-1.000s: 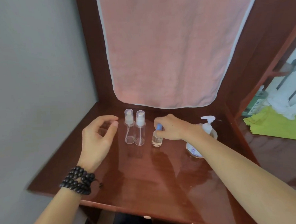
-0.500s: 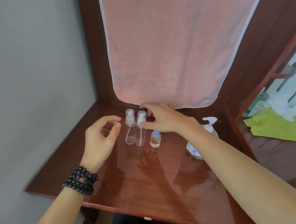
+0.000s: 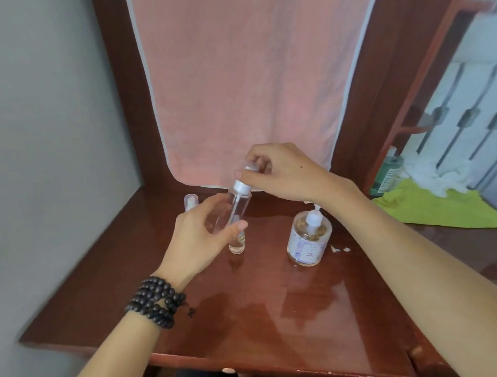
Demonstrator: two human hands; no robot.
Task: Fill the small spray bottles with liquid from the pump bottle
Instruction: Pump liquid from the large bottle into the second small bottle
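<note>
At far left a capped spray bottle (image 3: 191,202) stands on the desk (image 3: 265,311), partly hidden behind the left hand (image 3: 199,237). The left hand's fingers and thumb curl round the body of a clear bottle (image 3: 234,206) lifted above the desk, while the right hand (image 3: 284,172) pinches its cap (image 3: 250,168). Below it stands a small vial (image 3: 237,243); the pump bottle (image 3: 309,238) stands upright to the right

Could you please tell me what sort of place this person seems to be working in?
Probably a room in a home, perhaps a bedroom or dormitory corner. The work surface is a glossy reddish wooden desk set against a grey wall, a pink towel hangs over its back panel, and a green cloth lies on the neighbouring surface.
</note>
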